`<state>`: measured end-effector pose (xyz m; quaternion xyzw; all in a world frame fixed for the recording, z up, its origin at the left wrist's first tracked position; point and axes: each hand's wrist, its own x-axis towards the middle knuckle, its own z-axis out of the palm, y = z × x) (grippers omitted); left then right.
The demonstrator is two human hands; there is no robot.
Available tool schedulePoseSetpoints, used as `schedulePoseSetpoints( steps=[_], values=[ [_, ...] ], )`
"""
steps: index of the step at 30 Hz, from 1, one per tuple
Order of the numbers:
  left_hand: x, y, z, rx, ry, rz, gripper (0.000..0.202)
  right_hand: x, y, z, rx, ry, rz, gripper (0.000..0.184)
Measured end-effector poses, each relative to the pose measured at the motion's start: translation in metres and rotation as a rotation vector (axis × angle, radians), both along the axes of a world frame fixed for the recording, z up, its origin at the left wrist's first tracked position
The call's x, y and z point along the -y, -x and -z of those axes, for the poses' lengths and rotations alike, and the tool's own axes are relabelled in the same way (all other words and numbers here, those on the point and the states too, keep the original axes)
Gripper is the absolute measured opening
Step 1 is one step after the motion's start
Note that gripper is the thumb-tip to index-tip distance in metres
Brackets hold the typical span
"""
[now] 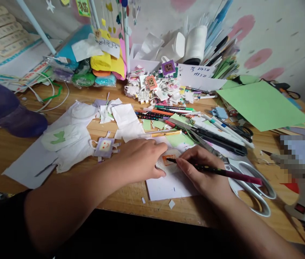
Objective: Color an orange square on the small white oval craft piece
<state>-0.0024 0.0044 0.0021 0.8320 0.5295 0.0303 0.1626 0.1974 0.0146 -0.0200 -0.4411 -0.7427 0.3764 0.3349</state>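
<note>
My right hand (206, 172) grips a black dotted felt-tip pen (211, 169) with a purple end. Its tip touches a small orange-coloured square (169, 159) on a piece of white paper towel (175, 168). With fingers bent, my left hand (144, 158) holds that towel's left edge down; what lies under the fingers is hidden. Beneath the towel is a white sheet of paper (157, 190). Left of my hand lies a small purple-framed paper figure with a smiling face (104, 146).
Large scissors (252, 183) lie beside my right forearm, and a glue gun (303, 201) stands at the right. Behind my hands are pens (168, 111), a black cutter knife (219, 140) and paper figures (155, 86). Green paper (262, 104) lies back right; a purple bottle (9, 108) is left.
</note>
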Motion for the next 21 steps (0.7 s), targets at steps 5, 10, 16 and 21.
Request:
schedulePoseSetpoints(
  steps=[5, 10, 16, 21],
  values=[
    [-0.0001, 0.0006, -0.0006, -0.006, -0.003, 0.009, 0.042, 0.0005, 0.0004, -0.0002, -0.002, 0.001, -0.001, 0.014],
    [0.0003, 0.0009, 0.0014, 0.000, 0.001, 0.006, 0.045, 0.0004, 0.0003, -0.0002, 0.003, 0.000, -0.009, 0.015],
    [0.0000, 0.0008, 0.0022, 0.012, -0.011, 0.010, 0.042, 0.0014, 0.0006, -0.0019, -0.012, -0.012, -0.025, 0.014],
    [-0.0002, 0.0006, 0.0008, 0.004, -0.008, 0.006, 0.040, 0.0019, 0.0009, -0.0026, -0.010, 0.011, -0.032, 0.015]
  ],
)
